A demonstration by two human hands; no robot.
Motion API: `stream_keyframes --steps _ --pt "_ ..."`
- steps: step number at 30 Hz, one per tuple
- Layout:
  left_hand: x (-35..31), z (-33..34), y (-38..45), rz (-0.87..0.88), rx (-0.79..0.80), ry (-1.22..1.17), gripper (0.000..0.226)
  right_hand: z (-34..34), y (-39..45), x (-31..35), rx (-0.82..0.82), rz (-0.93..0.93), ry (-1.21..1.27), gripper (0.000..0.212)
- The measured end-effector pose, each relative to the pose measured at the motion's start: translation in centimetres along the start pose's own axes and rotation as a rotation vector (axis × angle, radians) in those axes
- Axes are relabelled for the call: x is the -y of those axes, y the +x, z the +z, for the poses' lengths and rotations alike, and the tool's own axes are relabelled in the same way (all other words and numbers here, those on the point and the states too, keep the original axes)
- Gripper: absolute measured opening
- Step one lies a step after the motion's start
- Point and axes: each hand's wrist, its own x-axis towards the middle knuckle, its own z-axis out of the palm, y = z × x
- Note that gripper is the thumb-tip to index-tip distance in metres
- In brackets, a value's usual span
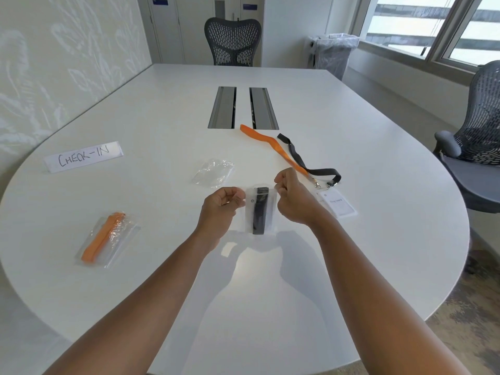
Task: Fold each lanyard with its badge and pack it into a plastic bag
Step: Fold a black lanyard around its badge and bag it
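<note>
A clear plastic bag (260, 212) with a folded black lanyard (259, 211) and its badge inside hung just above the white table (351, 266). My left hand (220, 209) and right hand (290, 197) pinched its top corners, fingers curled tight, likely to press the opening closed. One packed orange lanyard bag (107, 238) lay well to my left, empty bags (213, 171) just beyond, two loose lanyards (297, 158) with badges (336, 204) near my right. Bare tabletop lay all around, its near edge close to my forearms.
</note>
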Motion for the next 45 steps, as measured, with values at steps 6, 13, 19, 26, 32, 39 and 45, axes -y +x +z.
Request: stream_keyframes --steps 6,13,19,26,32,39,45 --pt "0.5 -0.1 0.2 -0.027 -0.001 -0.025 0.01 0.2 0.1 -0.4 0.009 0.008 0.002 0.021" --pt "0.8 0.1 0.1 -0.042 0.026 -0.063 0.004 0.2 0.2 -0.4 0.055 -0.151 -0.01 0.021" --pt "0.9 0.2 0.4 -0.06 0.019 -0.103 0.006 0.0 0.8 -0.2 0.089 -0.182 -0.084 0.023" --pt "1.1 0.2 0.4 -0.059 0.006 -0.133 0.006 0.7 1.6 -0.3 0.172 -0.119 -0.097 0.028" --pt "1.3 0.3 0.8 -0.071 -0.039 -0.121 0.007 0.7 1.8 0.1 0.179 -0.095 -0.111 0.027" --pt "1.8 0.3 1.2 -0.049 -0.058 -0.046 0.007 0.8 1.9 0.3 0.209 -0.079 -0.1 0.027" --pt "1.7 -0.1 1.8 -0.069 -0.124 -0.047 0.005 0.1 1.4 -0.5 0.182 0.015 0.097 0.03"
